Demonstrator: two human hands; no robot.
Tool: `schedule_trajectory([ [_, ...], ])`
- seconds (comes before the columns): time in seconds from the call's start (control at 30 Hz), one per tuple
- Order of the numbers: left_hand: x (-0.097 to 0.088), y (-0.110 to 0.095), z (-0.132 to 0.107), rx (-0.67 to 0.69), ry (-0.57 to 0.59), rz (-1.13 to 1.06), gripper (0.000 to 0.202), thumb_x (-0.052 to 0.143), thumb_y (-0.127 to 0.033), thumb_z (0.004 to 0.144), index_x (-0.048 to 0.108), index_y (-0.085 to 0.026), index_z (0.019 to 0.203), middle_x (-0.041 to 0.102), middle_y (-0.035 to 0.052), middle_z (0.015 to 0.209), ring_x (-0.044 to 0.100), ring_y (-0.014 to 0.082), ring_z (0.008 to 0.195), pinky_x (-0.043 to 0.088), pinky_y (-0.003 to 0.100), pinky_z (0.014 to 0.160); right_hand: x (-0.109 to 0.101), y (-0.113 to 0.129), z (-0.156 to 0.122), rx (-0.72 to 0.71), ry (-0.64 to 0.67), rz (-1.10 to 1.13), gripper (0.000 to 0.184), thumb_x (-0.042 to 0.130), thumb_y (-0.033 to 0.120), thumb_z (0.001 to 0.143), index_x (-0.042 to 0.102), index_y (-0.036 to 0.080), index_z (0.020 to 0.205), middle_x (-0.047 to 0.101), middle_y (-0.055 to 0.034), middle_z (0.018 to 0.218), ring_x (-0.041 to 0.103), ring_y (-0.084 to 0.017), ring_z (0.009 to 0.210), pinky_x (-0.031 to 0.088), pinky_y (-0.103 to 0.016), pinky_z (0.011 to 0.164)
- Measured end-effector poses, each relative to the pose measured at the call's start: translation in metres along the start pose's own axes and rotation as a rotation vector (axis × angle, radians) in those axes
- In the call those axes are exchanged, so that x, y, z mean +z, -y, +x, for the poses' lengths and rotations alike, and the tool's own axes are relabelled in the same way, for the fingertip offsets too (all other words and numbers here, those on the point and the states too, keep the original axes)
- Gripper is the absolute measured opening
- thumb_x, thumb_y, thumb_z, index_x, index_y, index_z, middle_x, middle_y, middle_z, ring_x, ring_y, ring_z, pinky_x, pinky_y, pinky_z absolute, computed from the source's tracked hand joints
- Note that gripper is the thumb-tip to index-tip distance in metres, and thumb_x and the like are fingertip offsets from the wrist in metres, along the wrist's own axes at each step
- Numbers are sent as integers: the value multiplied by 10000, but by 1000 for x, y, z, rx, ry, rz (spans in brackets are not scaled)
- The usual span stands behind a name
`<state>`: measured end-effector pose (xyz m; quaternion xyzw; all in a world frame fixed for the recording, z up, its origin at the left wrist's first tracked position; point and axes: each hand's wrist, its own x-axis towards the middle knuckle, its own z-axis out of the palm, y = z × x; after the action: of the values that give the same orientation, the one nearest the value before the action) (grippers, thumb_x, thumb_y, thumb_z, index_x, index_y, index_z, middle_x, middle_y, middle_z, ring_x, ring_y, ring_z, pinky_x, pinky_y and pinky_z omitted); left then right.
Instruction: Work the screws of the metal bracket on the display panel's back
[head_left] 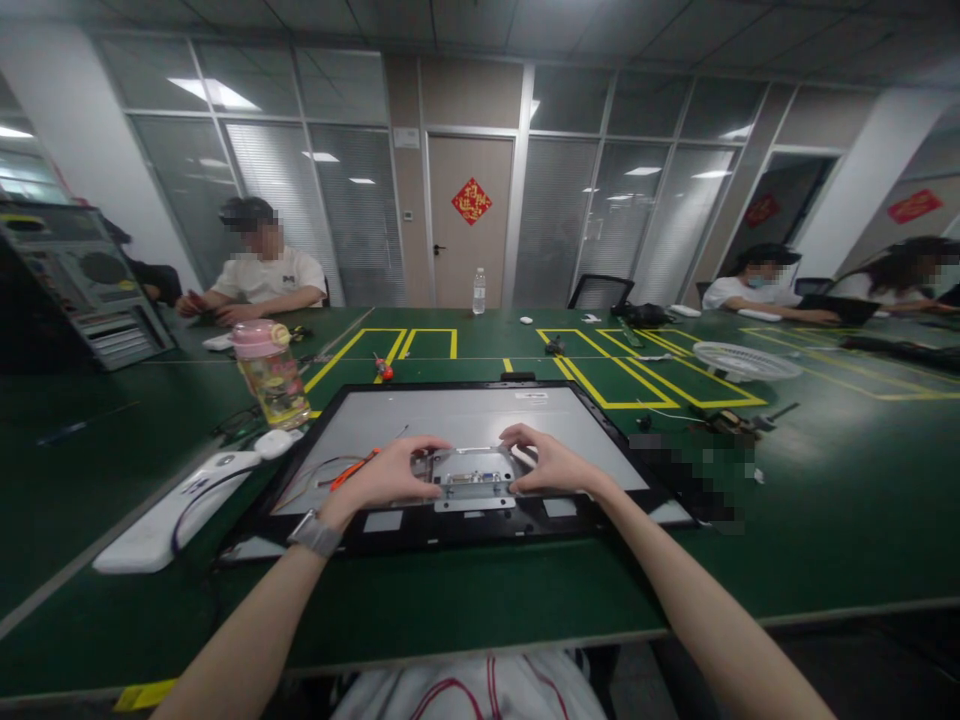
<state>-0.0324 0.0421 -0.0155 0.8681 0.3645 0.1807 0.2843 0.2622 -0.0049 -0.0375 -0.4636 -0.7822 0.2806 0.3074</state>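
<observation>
A flat monitor panel [450, 415] lies face down on the green table, its silver back in a black frame. Near its front edge sits a small metal circuit-board cover [475, 478] with connector ports. My left hand [390, 475] grips the cover's left edge with curled fingers. My right hand [547, 462] holds its right edge, fingers bent over the top. An orange-handled tool [352, 468] and thin wires lie on the panel just left of my left hand.
A white plastic stand part [172, 510] lies left of the panel, beside a pink-lidded bottle [270, 372]. A red screwdriver [384, 368], a water bottle [478, 290] and a white fan grille [742, 360] lie farther back. Other people sit at the far left and right.
</observation>
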Motion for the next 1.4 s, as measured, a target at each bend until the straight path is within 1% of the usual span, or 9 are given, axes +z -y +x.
schedule_trajectory([
  [0.33, -3, 1, 3, 8, -27, 1, 598, 708, -391, 631, 586, -237, 1196, 612, 39, 1208, 564, 270, 1092, 431, 357, 953, -4, 5, 2, -27, -38, 29, 524, 734, 259, 640, 529, 212, 1119, 563, -40, 1134, 528, -213, 1101, 348, -432, 1035],
  [0.5, 1, 2, 9, 27, -75, -10, 595, 662, -371, 684, 547, -223, 1248, 582, 60, 1258, 534, 270, 1138, 401, 368, 1000, 0, -5, 5, -18, -78, 18, 494, 683, 265, 707, 501, 224, 1164, 551, -50, 1186, 511, -216, 1141, 369, -421, 1021],
  [0.67, 7, 7, 15, 47, -47, -34, 586, 620, -370, 738, 503, -211, 1290, 581, 73, 1245, 552, 257, 1096, 424, 367, 972, 5, -13, 7, -17, -53, -50, 514, 629, 277, 770, 457, 205, 1248, 542, -97, 1265, 510, -237, 1178, 372, -417, 1018],
  [0.73, 7, 9, 15, 48, -44, -29, 576, 615, -373, 748, 501, -214, 1289, 582, 69, 1242, 554, 254, 1090, 422, 367, 972, 0, -10, 5, -1, -78, -82, 565, 607, 283, 786, 408, 208, 1310, 516, -115, 1326, 487, -249, 1221, 367, -429, 1027],
  [0.8, 7, 10, 15, 47, -36, -24, 575, 612, -374, 755, 492, -218, 1296, 577, 64, 1249, 551, 253, 1095, 413, 368, 981, -12, -4, -3, 10, -199, -144, 553, 575, 298, 807, 405, 209, 1325, 491, -120, 1366, 468, -256, 1250, 351, -439, 1045],
  [0.97, 8, 12, 16, 64, -39, -25, 560, 603, -355, 766, 489, -224, 1298, 542, 57, 1305, 520, 247, 1161, 382, 351, 1023, -51, -5, -65, 99, -627, -318, 461, 528, 383, 828, 496, 208, 1253, 552, -104, 1309, 494, -267, 1233, 343, -432, 1058],
  [1.13, 11, 18, 18, 53, -78, 0, 615, 635, -389, 736, 484, -214, 1306, 516, 76, 1340, 496, 261, 1201, 373, 364, 1040, -77, -57, -163, 412, -1018, -376, 498, 523, 511, 760, 544, 232, 1172, 611, -119, 1233, 543, -323, 1170, 380, -484, 1006],
  [1.27, 11, 22, 19, 27, -78, -9, 665, 654, -438, 722, 469, -214, 1321, 504, 80, 1357, 487, 264, 1217, 365, 373, 1051, -92, -95, -206, 673, -1032, -177, 532, 508, 537, 712, 530, 222, 1141, 686, -175, 1075, 604, -367, 1072, 434, -516, 930],
  [1.4, 9, 21, 19, 22, -76, -18, 651, 661, -441, 712, 491, -219, 1300, 523, 73, 1341, 498, 270, 1203, 370, 378, 1045, -95, -103, -209, 622, -942, 13, 416, 560, 470, 676, 568, 264, 1037, 695, -150, 1079, 602, -359, 1092, 423, -482, 968],
])
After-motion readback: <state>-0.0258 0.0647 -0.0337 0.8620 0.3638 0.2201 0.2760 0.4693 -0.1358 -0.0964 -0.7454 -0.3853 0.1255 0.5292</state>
